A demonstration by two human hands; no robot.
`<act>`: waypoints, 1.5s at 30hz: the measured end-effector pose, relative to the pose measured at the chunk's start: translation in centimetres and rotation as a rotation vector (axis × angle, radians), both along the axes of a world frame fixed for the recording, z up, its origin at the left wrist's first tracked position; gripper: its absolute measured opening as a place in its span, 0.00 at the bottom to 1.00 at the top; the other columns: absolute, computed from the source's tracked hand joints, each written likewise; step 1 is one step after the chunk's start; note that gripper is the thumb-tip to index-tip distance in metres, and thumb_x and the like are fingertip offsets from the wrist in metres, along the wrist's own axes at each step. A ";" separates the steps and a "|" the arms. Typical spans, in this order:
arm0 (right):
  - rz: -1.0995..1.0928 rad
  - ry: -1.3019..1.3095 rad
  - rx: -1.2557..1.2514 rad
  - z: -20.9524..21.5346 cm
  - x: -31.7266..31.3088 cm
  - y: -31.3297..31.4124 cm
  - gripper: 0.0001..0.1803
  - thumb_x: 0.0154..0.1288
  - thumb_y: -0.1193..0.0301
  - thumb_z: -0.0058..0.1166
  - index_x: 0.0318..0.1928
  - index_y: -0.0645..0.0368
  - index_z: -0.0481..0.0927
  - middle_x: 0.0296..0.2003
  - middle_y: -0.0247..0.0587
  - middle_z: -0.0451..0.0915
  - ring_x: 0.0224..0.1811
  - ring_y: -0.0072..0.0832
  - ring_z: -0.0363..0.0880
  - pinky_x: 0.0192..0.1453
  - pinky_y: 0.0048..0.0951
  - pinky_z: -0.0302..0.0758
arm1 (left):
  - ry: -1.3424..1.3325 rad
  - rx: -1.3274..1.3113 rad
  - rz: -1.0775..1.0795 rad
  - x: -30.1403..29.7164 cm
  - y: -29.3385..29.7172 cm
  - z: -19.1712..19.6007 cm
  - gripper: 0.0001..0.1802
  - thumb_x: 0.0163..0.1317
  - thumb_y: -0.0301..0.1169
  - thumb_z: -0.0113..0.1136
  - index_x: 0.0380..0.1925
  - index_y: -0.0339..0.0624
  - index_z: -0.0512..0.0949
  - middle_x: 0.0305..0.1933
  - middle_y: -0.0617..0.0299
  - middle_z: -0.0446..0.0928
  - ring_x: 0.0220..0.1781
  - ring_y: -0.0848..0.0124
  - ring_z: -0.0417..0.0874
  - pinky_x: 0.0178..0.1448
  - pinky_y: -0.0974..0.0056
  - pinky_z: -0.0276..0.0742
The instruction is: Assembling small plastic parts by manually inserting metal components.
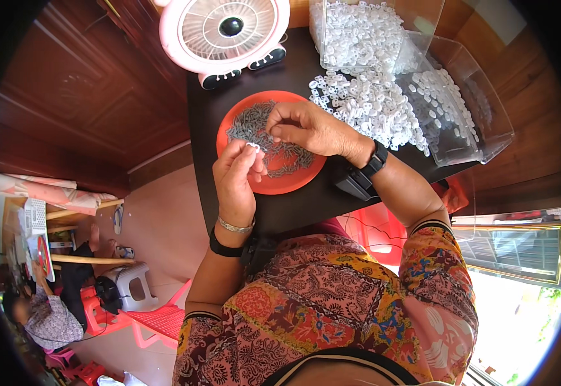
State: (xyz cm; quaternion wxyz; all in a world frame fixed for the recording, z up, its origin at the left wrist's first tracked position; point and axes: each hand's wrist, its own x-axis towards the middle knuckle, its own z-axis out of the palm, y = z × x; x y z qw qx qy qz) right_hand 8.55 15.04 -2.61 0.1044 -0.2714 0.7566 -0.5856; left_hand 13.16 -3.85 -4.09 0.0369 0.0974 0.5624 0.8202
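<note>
A round orange-red plate [229, 168] on the dark table holds a loose pile of small grey screw-like pieces [254, 119]. Over its left edge, my left hand [236, 177] pinches a small white plastic piece [253, 147] between thumb and fingertips. My right hand [312, 128] hovers above the plate, thumb and forefinger brought together over the grey pieces; whatever lies between them is too small to make out. Right of the plate spreads a heap of similar white plastic pieces [377, 106], which have holes in them.
A clear bin [415, 16] full of white pieces stands at the back, and another clear bin [473, 145] lies tipped at the right. A pink fan [280, 26] stands at the back left. A black box-like object [354, 184] sits by my right wrist. Another person [55, 318] sits far left.
</note>
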 end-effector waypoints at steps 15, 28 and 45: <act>0.053 0.156 0.028 1.3 1.4 -0.8 0.03 0.65 0.76 0.53 0.37 0.64 0.76 0.31 0.35 0.79 0.36 0.20 0.77 0.41 0.23 0.74 | 0.197 -0.155 -0.043 -0.2 0.1 -0.3 0.07 0.63 0.27 0.53 0.29 0.33 0.74 0.31 0.63 0.73 0.28 0.78 0.72 0.32 0.74 0.66; -0.123 0.349 0.187 0.8 1.2 -0.5 0.10 0.67 0.66 0.47 0.33 0.61 0.72 0.24 0.46 0.72 0.28 0.42 0.73 0.33 0.37 0.69 | 0.194 -0.176 -0.045 0.0 0.3 -0.1 0.07 0.62 0.27 0.53 0.28 0.34 0.74 0.31 0.62 0.74 0.28 0.78 0.72 0.31 0.74 0.66; 0.012 0.291 0.133 0.6 1.4 -0.9 0.15 0.68 0.63 0.48 0.30 0.61 0.73 0.23 0.43 0.75 0.29 0.38 0.76 0.34 0.37 0.70 | 0.106 -0.105 -0.084 0.1 0.2 0.3 0.09 0.62 0.28 0.51 0.28 0.34 0.75 0.29 0.63 0.74 0.27 0.78 0.72 0.30 0.74 0.65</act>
